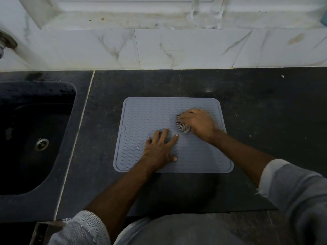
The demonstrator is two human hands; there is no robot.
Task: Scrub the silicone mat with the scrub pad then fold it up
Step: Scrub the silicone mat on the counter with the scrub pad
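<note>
A: From the head view, where does the silicone mat (152, 121) lie?

B: Flat and unfolded on the dark stone countertop (256, 106), its grey face ribbed with wavy ridges inside a raised rim. It sits well right of the black sink (26, 138), apart from the pale grout seam that runs between them.

A: And the scrub pad (183, 127)?

B: It rests on the right half of the mat, a checked dark-and-light wad. The right hand (198, 123) has its fingers curled over it and clamps it against the ridges; only the pad's left and lower edge shows past the fingers. That hand looks slightly blurred.

A: The left hand (160, 149)?

B: It lies palm down on the lower middle of the mat, fingers straight and spread apart, thumb out to the right, pressing the mat to the counter and holding nothing. It is near the pad but not touching it.

A: Anything else around?

B: A round metal drain (41, 144) in the sink floor, a marbled white tiled wall (194, 48) behind the counter, and part of a metal tap fitting (7, 39) at the far left edge. Pale rolled sleeves show on both forearms
</note>
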